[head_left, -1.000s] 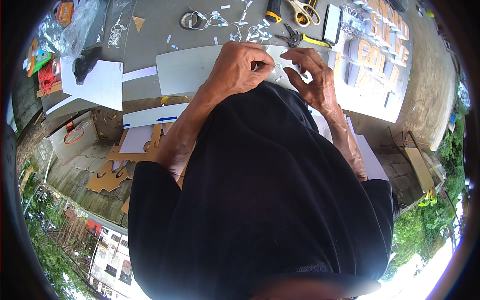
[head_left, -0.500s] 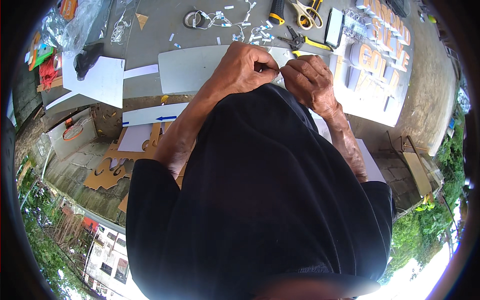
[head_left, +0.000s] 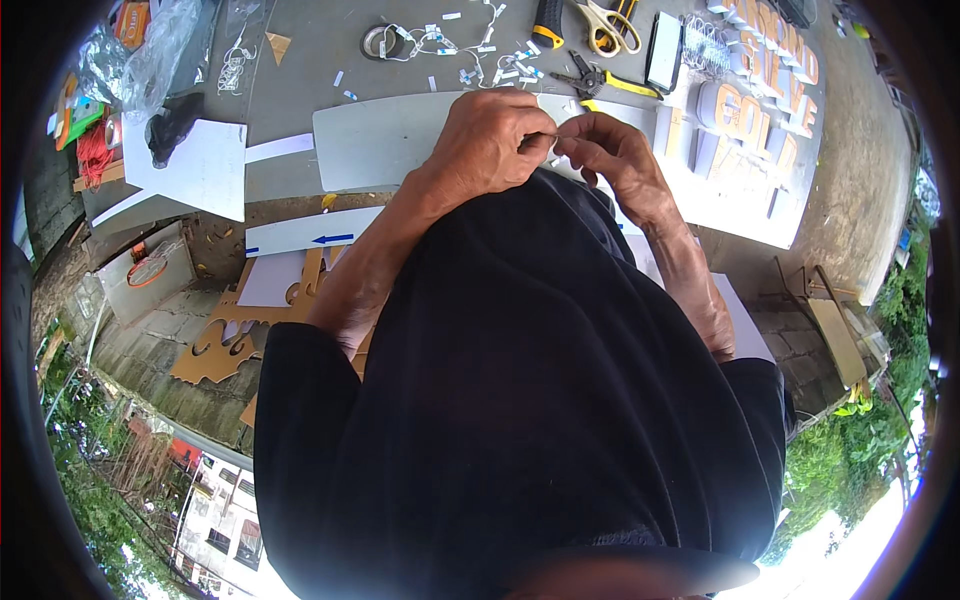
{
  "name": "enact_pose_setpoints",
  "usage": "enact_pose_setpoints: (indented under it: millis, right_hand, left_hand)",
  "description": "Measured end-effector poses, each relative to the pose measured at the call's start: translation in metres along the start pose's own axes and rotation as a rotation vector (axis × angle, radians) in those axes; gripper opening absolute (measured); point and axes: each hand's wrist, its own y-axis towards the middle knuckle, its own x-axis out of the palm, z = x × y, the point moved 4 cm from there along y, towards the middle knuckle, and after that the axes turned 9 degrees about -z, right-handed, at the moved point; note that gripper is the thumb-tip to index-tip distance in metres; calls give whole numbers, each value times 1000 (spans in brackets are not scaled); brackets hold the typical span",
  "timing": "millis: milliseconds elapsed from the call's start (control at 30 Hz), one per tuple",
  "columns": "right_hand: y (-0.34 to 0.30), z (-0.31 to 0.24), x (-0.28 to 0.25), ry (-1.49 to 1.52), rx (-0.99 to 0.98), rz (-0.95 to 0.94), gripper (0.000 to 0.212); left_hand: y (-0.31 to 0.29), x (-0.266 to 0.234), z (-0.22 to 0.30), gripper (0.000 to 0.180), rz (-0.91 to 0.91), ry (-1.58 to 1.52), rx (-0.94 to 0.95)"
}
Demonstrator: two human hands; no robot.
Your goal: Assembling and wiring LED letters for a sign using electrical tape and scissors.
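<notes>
My left hand [head_left: 492,142] is closed, thumb and fingers pinched together above the edge of a pale, long sheet [head_left: 385,140] on the table. Almost touching it, my right hand [head_left: 618,160] pinches with thumb and forefinger while its other fingers curl loosely. Something thin and dark seems to lie between the fingertips, too small to make out. Just beyond the hands are small white light modules on thin wire [head_left: 482,68], partly strung together and partly loose. A wire stripper [head_left: 592,76] with yellow-and-black handles rests behind my right hand.
Scissors [head_left: 603,28], a black-and-yellow handled tool [head_left: 549,22], a phone-like slab [head_left: 664,52] and a tape roll [head_left: 369,42] lie on the far table. Raised letters [head_left: 740,112] cover a white board at right. Plastic bags [head_left: 160,75] sit far left; cut brown board [head_left: 215,345] lies below.
My right hand has turned and loosened from a tight fist into a fingertip pinch. The left hand stays pinched in nearly the same place.
</notes>
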Motion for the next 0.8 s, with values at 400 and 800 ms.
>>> enact_pose_setpoints:
  millis: [400,800]
  right_hand:
    - [-19,-27,18,-1483,-977,167,32]
    - [-6,14,5,78,25,18,22]
  left_hand:
    - [-1,-3,-8,7,-151,-253,-187]
    - [-2,1,-1,8,-45,-105,-15]
